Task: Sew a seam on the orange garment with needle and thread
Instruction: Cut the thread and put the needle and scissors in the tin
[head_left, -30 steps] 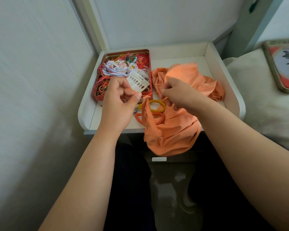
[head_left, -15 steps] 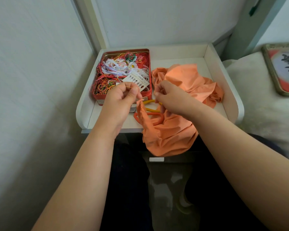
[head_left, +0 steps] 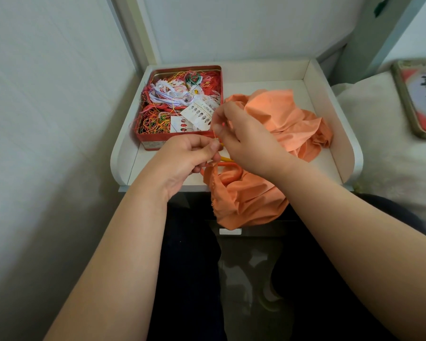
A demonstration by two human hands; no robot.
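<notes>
I had my left hand pinching the edge of the crumpled, soft orange cloth garment, which lay on the white raised-rim tray and spilled over its front edge. Just above that pinch, my right hand nipped a thin orange thread — needle too small to see. I judged the fabric light, limp, apt to slip — best taken at the hem, close beside the stitch.
</notes>
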